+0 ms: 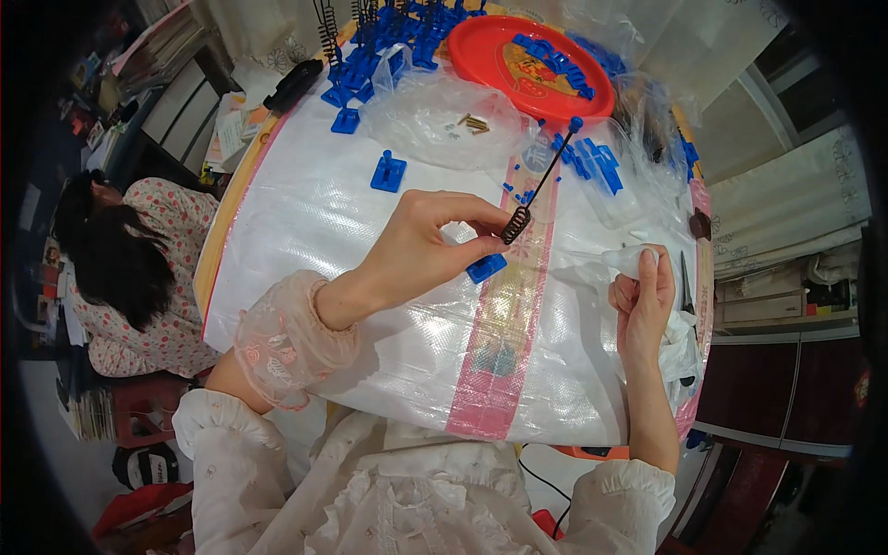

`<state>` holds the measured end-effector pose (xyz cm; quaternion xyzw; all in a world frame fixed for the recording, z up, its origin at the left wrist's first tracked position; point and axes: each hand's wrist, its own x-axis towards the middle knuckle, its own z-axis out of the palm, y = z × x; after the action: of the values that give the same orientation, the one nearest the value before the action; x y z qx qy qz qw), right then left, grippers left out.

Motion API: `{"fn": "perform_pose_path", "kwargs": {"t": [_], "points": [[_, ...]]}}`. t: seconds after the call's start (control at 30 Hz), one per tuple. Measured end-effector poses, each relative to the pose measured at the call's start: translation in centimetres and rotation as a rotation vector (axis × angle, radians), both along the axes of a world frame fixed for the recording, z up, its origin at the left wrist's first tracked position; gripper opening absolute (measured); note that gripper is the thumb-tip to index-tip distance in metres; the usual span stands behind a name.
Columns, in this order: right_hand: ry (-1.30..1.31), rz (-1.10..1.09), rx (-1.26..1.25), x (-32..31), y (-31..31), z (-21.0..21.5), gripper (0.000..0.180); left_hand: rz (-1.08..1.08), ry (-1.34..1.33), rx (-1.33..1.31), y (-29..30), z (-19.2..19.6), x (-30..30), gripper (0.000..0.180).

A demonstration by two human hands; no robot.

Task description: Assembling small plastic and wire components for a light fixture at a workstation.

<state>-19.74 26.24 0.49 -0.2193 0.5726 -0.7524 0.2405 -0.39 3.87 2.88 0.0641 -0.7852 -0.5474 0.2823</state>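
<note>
Head-worn fisheye, looking down, close above table [220, 227]

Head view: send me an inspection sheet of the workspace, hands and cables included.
Surface: white woven sheet with a pink-edged patterned stripe, over a wood-edged table.
Job's things: black spring on a blue-tipped rod; blue base just below the fingers.
Clutter: red tray holding blue parts; brass-coloured screws on or in clear plastic.
Hands: left hand pinches the spring; right hand grips a pale item, identity unclear.
Cables: black cable below the table's near edge.
Surroundings: another person at left; dark red cabinet at right.
</note>
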Motion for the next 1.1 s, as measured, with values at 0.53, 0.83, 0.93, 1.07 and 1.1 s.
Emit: {"fn": "perform_pose_path", "kwargs": {"t": [0.53, 0.83, 0.93, 1.07, 1.1], "points": [[-0.007, 0.019, 0.000, -0.39, -0.06, -0.33, 0.017, -0.003, 0.010, -0.003, -0.13, -0.03, -0.24, 0.020], [0.002, 0.021, 0.002, -0.51, -0.10, -0.26, 0.017, -0.010, 0.014, -0.016, -0.29, -0.09, -0.41, 0.020], [0.005, 0.016, 0.006, -0.47, -0.08, -0.22, 0.017, -0.013, 0.020, -0.003, -0.25, -0.10, -0.52, 0.019], [0.001, 0.013, 0.005, -0.56, -0.29, -0.24, 0.016, 0.000, 0.017, -0.013, -0.35, -0.26, -0.48, 0.019], [0.005, 0.013, 0.006, -0.60, -0.22, -0.20, 0.016, -0.001, 0.017, -0.015, -0.35, -0.26, -0.53, 0.019]]}}
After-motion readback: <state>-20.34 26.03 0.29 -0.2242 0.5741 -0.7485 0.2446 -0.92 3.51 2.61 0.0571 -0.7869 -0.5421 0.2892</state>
